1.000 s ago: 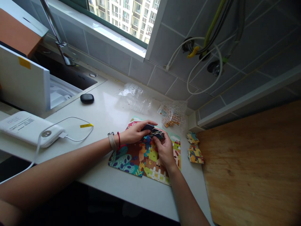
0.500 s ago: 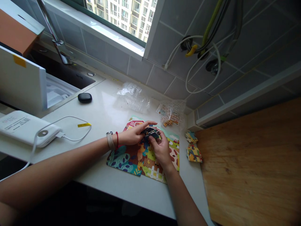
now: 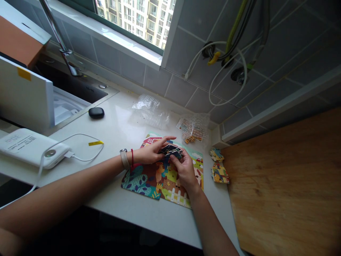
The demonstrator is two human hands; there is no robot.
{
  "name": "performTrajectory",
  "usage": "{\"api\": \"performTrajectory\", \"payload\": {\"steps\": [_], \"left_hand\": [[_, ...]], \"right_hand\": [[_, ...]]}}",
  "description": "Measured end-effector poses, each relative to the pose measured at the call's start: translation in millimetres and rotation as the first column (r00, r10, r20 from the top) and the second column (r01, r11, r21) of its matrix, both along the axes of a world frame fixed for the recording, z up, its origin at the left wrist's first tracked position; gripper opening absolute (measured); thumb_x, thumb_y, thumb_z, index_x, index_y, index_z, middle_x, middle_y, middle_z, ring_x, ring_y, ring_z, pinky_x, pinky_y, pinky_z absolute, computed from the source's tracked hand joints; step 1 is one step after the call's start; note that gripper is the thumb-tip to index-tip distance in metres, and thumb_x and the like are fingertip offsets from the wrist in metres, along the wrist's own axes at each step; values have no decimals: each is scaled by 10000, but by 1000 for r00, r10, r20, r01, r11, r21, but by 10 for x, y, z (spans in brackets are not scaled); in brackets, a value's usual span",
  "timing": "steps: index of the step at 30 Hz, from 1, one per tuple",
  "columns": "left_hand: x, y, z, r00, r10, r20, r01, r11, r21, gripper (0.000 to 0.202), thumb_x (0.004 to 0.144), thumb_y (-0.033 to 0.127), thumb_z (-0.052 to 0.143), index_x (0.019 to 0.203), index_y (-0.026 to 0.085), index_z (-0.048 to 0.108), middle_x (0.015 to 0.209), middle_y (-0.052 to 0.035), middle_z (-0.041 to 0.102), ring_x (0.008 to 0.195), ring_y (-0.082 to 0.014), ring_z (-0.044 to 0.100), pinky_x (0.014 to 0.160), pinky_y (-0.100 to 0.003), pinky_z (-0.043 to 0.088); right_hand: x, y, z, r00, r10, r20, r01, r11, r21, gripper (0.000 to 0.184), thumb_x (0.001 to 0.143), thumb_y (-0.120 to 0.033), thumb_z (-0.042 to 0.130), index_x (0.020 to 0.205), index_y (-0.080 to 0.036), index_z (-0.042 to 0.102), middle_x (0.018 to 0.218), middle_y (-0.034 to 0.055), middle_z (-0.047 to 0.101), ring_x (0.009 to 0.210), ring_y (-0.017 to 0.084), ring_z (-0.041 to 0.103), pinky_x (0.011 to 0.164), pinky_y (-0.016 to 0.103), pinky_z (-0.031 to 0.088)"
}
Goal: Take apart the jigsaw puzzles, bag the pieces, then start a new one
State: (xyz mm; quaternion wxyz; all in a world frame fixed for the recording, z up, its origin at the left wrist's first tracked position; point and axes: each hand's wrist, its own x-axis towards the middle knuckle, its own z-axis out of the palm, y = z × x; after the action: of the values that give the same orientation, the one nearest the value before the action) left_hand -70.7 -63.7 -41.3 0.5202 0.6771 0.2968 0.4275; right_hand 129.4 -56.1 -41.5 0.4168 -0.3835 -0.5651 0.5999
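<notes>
My left hand and my right hand meet over a colourful farm-scene jigsaw puzzle on the white counter. Between them is a small stack of dark puzzle pieces. The right thumb presses on the stack from the near side, with the fingers curled behind it. My left thumb and lower fingers grip its left end, while the index finger stretches out above. Both hands hide the middle of the puzzle. Two small piles of puzzle pieces, an upper pile and a lower pile, lie to the right.
Behind the puzzle lie a crumpled clear plastic bag and another bag over more pieces. A black case, a white power bank with a cable, and a sink are left. A wooden board borders the right.
The stack of pieces is tilted and fanned slightly more, showing more of its dark faces. My right hand has shifted a little. The camera view has moved slightly.
</notes>
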Motion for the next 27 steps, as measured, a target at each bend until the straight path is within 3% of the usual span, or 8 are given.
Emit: {"api": "performTrajectory", "payload": {"steps": [4, 6, 9, 11, 13, 22, 27], "left_hand": [[-19, 48, -68, 999, 45, 18, -43, 992, -123, 769, 880, 108, 624, 1567, 247, 308, 1343, -131, 675, 1214, -263, 664, 999, -449, 555], [-23, 73, -100, 995, 103, 14, -99, 979, -179, 675, 905, 178, 652, 1522, 213, 378, 1276, -124, 709, 1137, -244, 695, 968, -430, 565], [-18, 97, -114, 988, 153, 2, -148, 964, -220, 343, 947, 279, 633, 1265, 152, 611, 1098, -92, 751, 973, -201, 713, 869, -364, 586], [-12, 97, -99, 988, 153, -16, -153, 967, -205, 210, 957, 313, 620, 1060, 139, 675, 976, -61, 745, 862, -164, 690, 778, -304, 582], [-10, 89, -73, 988, 153, -29, -156, 973, -170, 198, 954, 328, 623, 971, 139, 678, 905, -40, 726, 807, -142, 663, 725, -265, 565], [-21, 79, -26, 976, 205, -74, -211, 973, -89, 206, 947, 332, 624, 967, 150, 717, 864, -29, 716, 782, -136, 639, 704, -240, 545], [-21, 100, -63, 968, 251, 15, -240, 942, -233, 251, 967, 380, 622, 1004, 143, 697, 883, -39, 731, 714, -131, 661, 671, -262, 573]], "right_hand": [[25, 16, -4, 994, -34, -101, 25, 996, -86, 373, 818, -380, 857, 1108, -241, 667, 1060, 22, 780, 929, 195, 729, 866, 310, 584], [49, 32, -9, 988, -73, -132, 59, 992, -112, 369, 817, -379, 865, 1096, -244, 664, 1049, 18, 783, 899, 186, 734, 840, 306, 593], [84, 57, -4, 980, -131, -151, 111, 985, -129, 355, 807, -381, 878, 1057, -242, 668, 1006, 12, 783, 834, 174, 732, 782, 299, 606], [97, 68, 11, 975, -142, -172, 117, 982, -150, 352, 800, -377, 885, 1043, -242, 669, 972, 2, 778, 788, 161, 719, 745, 288, 606], [97, 74, 35, 966, -150, -209, 114, 978, -177, 350, 784, -368, 898, 1022, -238, 676, 945, -9, 771, 767, 144, 706, 730, 267, 599], [77, 79, 112, 949, -148, -279, 89, 973, -212, 379, 698, -356, 951, 960, -230, 708, 921, -17, 769, 768, 126, 697, 753, 249, 585], [74, 50, 84, 956, -103, -276, 49, 980, -195, 335, 773, -343, 904, 1009, -239, 689, 962, -5, 782, 800, 147, 721, 784, 281, 602]]}}
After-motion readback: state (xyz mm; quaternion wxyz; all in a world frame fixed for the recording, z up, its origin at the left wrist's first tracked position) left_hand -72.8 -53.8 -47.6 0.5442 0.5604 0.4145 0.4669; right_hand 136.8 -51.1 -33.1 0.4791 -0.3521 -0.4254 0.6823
